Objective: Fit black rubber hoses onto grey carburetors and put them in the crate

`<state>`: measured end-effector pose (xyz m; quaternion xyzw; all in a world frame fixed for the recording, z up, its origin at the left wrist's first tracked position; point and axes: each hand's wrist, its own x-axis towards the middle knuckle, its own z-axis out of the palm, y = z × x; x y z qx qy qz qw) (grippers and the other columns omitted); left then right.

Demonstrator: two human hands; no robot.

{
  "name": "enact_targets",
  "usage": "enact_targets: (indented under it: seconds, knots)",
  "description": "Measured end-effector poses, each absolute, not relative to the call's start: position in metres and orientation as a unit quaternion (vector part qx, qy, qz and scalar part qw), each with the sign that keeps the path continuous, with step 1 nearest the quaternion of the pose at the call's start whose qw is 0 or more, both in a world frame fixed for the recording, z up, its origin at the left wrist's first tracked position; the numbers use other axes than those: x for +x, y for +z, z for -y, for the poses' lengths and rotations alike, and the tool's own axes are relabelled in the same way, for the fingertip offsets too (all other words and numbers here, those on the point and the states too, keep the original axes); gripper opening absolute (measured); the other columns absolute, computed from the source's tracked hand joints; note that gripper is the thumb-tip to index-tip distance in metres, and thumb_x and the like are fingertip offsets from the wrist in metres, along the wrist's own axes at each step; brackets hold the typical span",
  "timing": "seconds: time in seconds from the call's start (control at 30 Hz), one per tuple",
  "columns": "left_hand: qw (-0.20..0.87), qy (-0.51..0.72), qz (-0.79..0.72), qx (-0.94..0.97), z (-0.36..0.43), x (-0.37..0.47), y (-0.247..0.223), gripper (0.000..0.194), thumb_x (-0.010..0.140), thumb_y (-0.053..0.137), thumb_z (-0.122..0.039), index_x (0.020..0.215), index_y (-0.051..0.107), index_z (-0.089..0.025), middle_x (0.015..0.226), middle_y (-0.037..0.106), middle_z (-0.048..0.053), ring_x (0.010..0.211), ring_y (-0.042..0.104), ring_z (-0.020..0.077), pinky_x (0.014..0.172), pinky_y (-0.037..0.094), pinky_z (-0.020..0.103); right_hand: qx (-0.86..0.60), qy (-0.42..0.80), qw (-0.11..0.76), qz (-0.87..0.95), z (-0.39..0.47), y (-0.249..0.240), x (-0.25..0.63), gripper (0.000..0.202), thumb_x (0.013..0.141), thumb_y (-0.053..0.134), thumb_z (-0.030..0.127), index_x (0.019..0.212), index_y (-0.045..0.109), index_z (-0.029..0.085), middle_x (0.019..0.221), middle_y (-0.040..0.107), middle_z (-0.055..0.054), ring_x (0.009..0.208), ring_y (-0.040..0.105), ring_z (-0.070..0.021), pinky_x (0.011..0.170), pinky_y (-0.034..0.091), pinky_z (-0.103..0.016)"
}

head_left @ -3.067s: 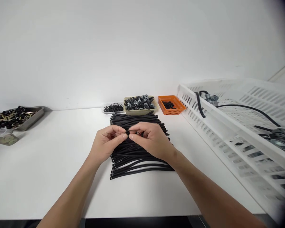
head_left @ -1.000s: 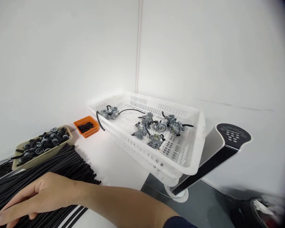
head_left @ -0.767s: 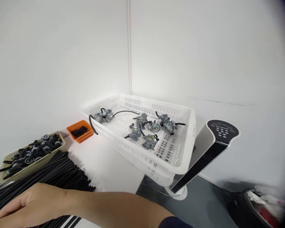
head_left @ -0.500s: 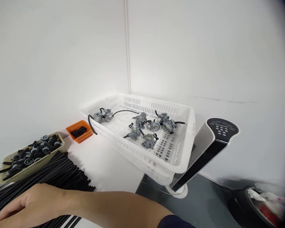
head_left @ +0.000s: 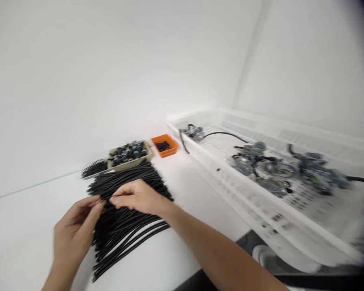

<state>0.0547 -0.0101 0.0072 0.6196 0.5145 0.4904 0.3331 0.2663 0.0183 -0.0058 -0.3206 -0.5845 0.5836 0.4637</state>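
Over a spread of black rubber hoses (head_left: 133, 236) my two hands come close together, fingertips a short gap apart. My left hand (head_left: 77, 226) pinches with thumb and forefinger. My right hand (head_left: 139, 198) pinches as well, its forearm reaching in from the lower right. A thin dark piece seems to run between the fingertips, too small and blurred against the hoses to name. Beyond the hoses stands a beige bin (head_left: 130, 165) full of black and silver parts. Beside it is an orange basket (head_left: 169, 152) with small black pieces.
A large white perforated crate (head_left: 206, 178) fills the right side, holding several carburetors (head_left: 317, 173) with black hoses on some. One hose hangs over its left wall. At the bin's left lies a pile of thin black pieces (head_left: 95, 167). White walls close off the back.
The view has swung left, so the crate sits further right and nearer. My left hand has come into view, and my right hand is now at its fingertips above the hoses.
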Motion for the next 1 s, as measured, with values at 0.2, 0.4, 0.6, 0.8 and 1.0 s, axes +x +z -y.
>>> enact_targets:
  seconds: [0.2, 0.4, 0.6, 0.8, 1.0]
  knots:
    - [0.373, 0.547, -0.481, 0.575, -0.001, 0.059, 0.001, 0.037, 0.082, 0.088, -0.048, 0.104, 0.078, -0.02, 0.091, 0.081, 0.006, 0.081, 0.076, 0.0194, 0.079, 0.064, 0.033, -0.361, 0.544, 0.446, 0.612, -0.01, 0.005, 0.268, 0.032, 0.091, 0.076, 0.046, 0.078, 0.078, 0.017, 0.069, 0.062, 0.002, 0.061, 0.046, -0.01, 0.059, 0.035, -0.026]
    - [0.419, 0.554, -0.46, 0.553, 0.001, 0.058, 0.005, 0.034, 0.084, 0.087, -0.046, 0.103, 0.076, -0.02, 0.09, 0.08, 0.005, 0.079, 0.072, 0.0154, 0.078, 0.061, 0.03, -0.362, 0.543, 0.462, 0.601, -0.01, -0.002, 0.261, 0.036, 0.094, 0.069, 0.045, 0.072, 0.076, 0.017, 0.066, 0.063, 0.0, 0.058, 0.047, -0.0103, 0.059, 0.036, -0.028]
    - [0.468, 0.561, -0.42, 0.538, -0.002, 0.057, 0.001, 0.039, 0.075, 0.093, -0.035, 0.107, 0.075, -0.02, 0.089, 0.078, 0.002, 0.081, 0.07, 0.0131, 0.079, 0.058, 0.027, -0.37, 0.558, 0.487, 0.561, -0.01, -0.006, 0.259, 0.032, 0.095, 0.069, 0.046, 0.087, 0.081, 0.017, 0.073, 0.067, 0.0, 0.056, 0.047, -0.0083, 0.054, 0.032, -0.027]
    - [0.478, 0.566, -0.399, 0.54, 0.0, 0.058, 0.003, 0.03, 0.076, 0.092, -0.029, 0.098, 0.073, -0.019, 0.085, 0.077, 0.001, 0.079, 0.07, 0.0114, 0.078, 0.059, 0.024, -0.368, 0.562, 0.487, 0.558, -0.011, -0.011, 0.259, 0.031, 0.094, 0.073, 0.048, 0.095, 0.084, 0.019, 0.076, 0.068, -0.001, 0.057, 0.048, -0.0086, 0.053, 0.031, -0.027]
    - [0.466, 0.557, -0.398, 0.561, 0.001, 0.059, 0.003, 0.02, 0.082, 0.086, -0.027, 0.091, 0.071, -0.019, 0.084, 0.075, 0.0, 0.077, 0.067, 0.0097, 0.075, 0.057, 0.022, -0.373, 0.553, 0.499, 0.553, -0.01, -0.012, 0.258, 0.025, 0.091, 0.076, 0.045, 0.089, 0.084, 0.021, 0.075, 0.069, -0.001, 0.058, 0.049, -0.0091, 0.055, 0.033, -0.027]
